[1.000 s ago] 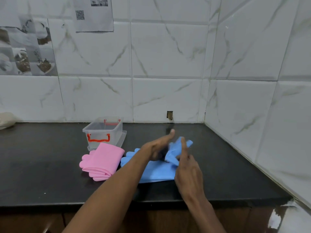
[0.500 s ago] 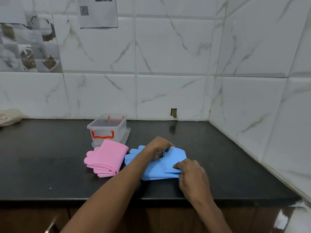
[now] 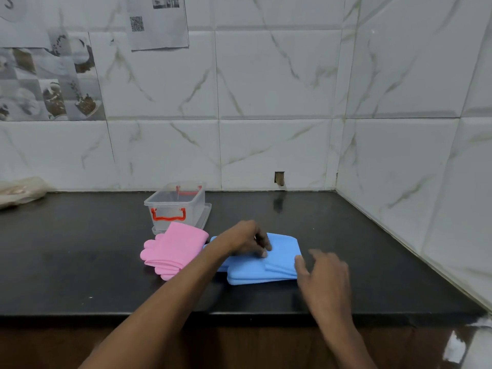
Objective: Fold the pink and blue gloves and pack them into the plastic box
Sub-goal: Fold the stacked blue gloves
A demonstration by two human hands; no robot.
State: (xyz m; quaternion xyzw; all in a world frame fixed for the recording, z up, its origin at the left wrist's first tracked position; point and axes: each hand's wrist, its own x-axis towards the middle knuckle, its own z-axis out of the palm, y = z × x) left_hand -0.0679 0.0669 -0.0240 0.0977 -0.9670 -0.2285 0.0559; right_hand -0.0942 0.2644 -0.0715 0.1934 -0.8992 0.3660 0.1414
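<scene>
Pressing the left hand's [image 3: 245, 239] bent fingertips onto the folded blue gloves [image 3: 266, 271] on the tabletop [image 3: 80, 262]. Holding the right hand [image 3: 323, 278] loosely spread, blurred, at their right edge. Flanked at left by pink gloves [image 3: 177, 249], just before the plastic box [image 3: 175, 206].

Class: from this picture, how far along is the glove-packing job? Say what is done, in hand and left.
Done: the pink gloves lie folded before the plastic box. In hand: the left hand presses fingertips on the folded blue gloves; the right hand is open beside their right edge. Left: no gloves show inside the box, so both colours need packing.
</scene>
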